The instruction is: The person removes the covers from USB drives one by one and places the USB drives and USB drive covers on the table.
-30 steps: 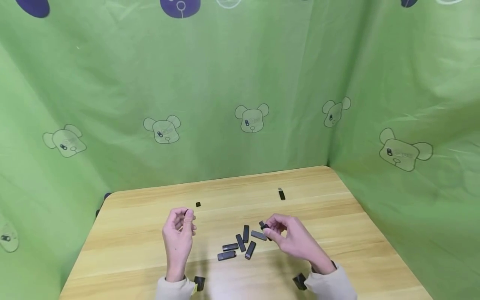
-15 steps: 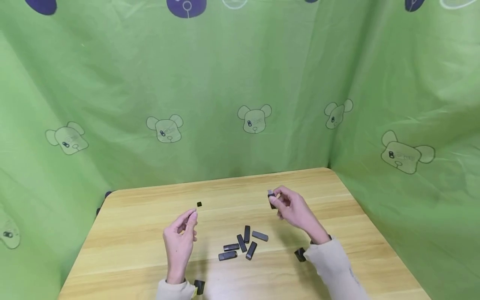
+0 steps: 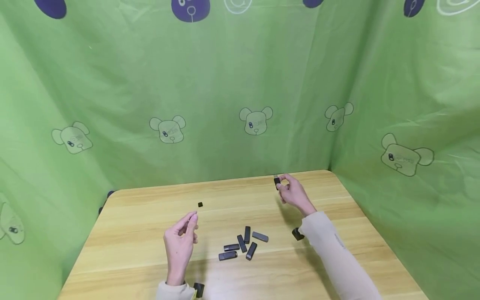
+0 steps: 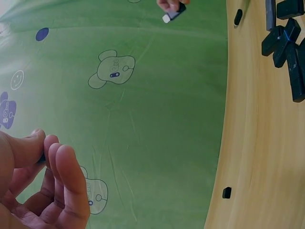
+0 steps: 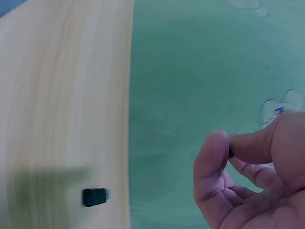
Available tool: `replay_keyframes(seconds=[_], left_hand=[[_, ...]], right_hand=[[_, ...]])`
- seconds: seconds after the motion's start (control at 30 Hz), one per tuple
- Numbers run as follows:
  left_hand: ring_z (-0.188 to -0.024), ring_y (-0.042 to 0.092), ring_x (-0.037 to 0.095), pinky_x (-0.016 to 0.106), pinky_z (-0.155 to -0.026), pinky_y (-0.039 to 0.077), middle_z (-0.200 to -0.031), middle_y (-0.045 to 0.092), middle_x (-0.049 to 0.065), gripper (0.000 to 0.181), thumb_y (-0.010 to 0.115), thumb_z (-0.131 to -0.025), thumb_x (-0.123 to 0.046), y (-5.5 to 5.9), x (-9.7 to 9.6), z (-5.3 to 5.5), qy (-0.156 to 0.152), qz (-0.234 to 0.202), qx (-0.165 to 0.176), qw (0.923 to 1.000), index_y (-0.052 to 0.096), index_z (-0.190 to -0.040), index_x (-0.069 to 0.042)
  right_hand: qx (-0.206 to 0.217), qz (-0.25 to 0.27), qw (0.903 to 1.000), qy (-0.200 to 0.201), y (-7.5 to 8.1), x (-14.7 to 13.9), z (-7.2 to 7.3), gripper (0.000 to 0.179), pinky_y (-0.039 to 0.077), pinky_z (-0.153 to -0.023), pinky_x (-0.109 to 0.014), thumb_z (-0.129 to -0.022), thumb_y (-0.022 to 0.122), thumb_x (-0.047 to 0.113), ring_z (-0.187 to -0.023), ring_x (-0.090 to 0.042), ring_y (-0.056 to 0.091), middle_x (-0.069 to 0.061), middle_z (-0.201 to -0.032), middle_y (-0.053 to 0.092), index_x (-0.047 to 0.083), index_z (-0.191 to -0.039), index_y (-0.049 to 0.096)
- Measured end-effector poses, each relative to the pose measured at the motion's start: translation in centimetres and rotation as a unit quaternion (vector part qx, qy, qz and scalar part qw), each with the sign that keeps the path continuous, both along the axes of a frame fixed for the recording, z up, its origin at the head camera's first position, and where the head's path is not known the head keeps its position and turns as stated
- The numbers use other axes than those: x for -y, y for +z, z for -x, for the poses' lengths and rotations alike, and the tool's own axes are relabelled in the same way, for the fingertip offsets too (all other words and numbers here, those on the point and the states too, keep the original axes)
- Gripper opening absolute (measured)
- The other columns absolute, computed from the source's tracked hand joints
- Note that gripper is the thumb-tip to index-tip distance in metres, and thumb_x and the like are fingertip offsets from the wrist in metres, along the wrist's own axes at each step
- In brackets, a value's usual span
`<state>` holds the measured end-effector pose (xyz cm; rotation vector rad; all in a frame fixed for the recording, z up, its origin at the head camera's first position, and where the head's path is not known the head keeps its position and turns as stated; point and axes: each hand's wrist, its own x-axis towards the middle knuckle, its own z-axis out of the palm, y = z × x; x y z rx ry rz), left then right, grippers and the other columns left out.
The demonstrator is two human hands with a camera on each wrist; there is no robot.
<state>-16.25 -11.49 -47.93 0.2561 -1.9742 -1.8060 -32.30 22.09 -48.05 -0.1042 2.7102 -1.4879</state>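
My right hand (image 3: 294, 196), over the back right of the table, pinches a black USB stick (image 3: 277, 184) between thumb and index finger. Its bare metal plug points away from me; the left wrist view also catches this stick (image 4: 176, 11). My left hand (image 3: 180, 246) is raised at the left with thumb and fingertips together. Between them a small dark piece (image 4: 41, 159) shows, mostly hidden, looking like a USB stick cap. A small black cap (image 3: 200, 204) lies on the table beyond the left hand. Another uncapped USB stick (image 5: 95, 197) lies near the right hand, hidden behind it in the head view.
Several black USB sticks (image 3: 241, 243) lie in a loose cluster mid-table, with a greyer one (image 3: 260, 236) at its right side. The wooden table (image 3: 142, 233) ends at a green curtain (image 3: 210, 154) along the back and sides.
My right hand has carried the uncapped USB stick from beside the cluster up toward the table's back right. My left hand has stayed nearly in place, fingertips still together.
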Motion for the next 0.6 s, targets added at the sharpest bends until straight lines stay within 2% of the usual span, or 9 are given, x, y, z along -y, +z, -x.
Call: replay_keyframes(seconds=[0.07, 0.17, 0.3, 0.37, 0.47, 0.6], left_hand=[[-0.049, 0.059, 0.01, 0.022, -0.047, 0.054, -0.069, 0.066, -0.006, 0.027, 0.073, -0.094, -0.027, -0.1, 0.0, 0.0, 0.002, 0.005, 0.001, 1.0, 0.078, -0.11, -0.006], [-0.049, 0.059, 0.01, 0.023, -0.047, 0.054, -0.07, 0.068, -0.003, 0.027, 0.074, -0.094, -0.027, -0.1, 0.0, 0.0, 0.004, 0.009, 0.0, 0.9999, 0.078, -0.11, -0.007], [-0.056, 0.061, 0.007, 0.024, -0.052, 0.057, -0.075, 0.073, 0.009, 0.026, 0.074, -0.094, -0.026, -0.2, -0.1, 0.0, 0.006, 0.023, -0.001, 0.9997, 0.078, -0.111, -0.006], [-0.062, 0.063, 0.005, 0.025, -0.056, 0.059, -0.08, 0.075, 0.014, 0.026, 0.074, -0.094, -0.026, -0.3, -0.1, 0.0, 0.006, 0.034, 0.004, 0.9994, 0.078, -0.111, -0.007], [-0.068, 0.065, 0.004, 0.025, -0.059, 0.06, -0.084, 0.077, 0.015, 0.025, 0.075, -0.093, -0.025, -0.3, -0.2, -0.2, 0.011, 0.047, 0.016, 0.9987, 0.078, -0.11, -0.008], [-0.065, 0.064, 0.002, 0.021, -0.053, 0.055, -0.083, 0.078, 0.015, 0.022, 0.076, -0.092, -0.023, -0.3, -0.3, -0.4, 0.018, 0.057, 0.013, 0.9981, 0.079, -0.108, -0.009]], right_hand=[[0.015, -0.004, 0.9998, -0.013, -0.6, 0.0, 0.8, 0.018, 0.046, -0.051, -0.026, -0.104, 0.052, 0.013, -0.05, -0.014, 0.056, -0.002, -0.063, 0.059, 0.006, -0.12, 0.055], [0.034, -0.001, 0.9988, -0.035, -1.5, 0.0, 2.0, 0.018, 0.051, -0.055, -0.028, -0.102, 0.054, 0.012, -0.052, -0.011, 0.057, -0.001, -0.066, 0.062, 0.0, -0.115, 0.059], [0.042, -0.017, 0.9969, -0.064, -3.0, -0.2, 3.0, 0.024, 0.059, -0.068, -0.032, -0.1, 0.06, 0.014, -0.063, -0.02, 0.068, -0.012, -0.075, 0.073, -0.008, -0.107, 0.068], [0.051, -0.036, 0.9951, -0.077, -4.0, -0.4, 3.2, 0.024, 0.058, -0.072, -0.03, -0.099, 0.062, 0.015, -0.067, -0.023, 0.071, -0.017, -0.081, 0.077, -0.006, -0.102, 0.073], [0.08, -0.047, 0.9917, -0.089, -5.4, -0.6, 3.3, 0.024, 0.055, -0.069, -0.025, -0.098, 0.064, 0.017, -0.065, -0.021, 0.071, -0.017, -0.085, 0.078, -0.004, -0.095, 0.075], [0.112, -0.031, 0.9874, -0.107, -6.8, -0.5, 3.4, 0.026, 0.052, -0.053, -0.023, -0.097, 0.065, 0.018, -0.054, -0.015, 0.065, -0.013, -0.076, 0.076, -0.004, -0.086, 0.072]])
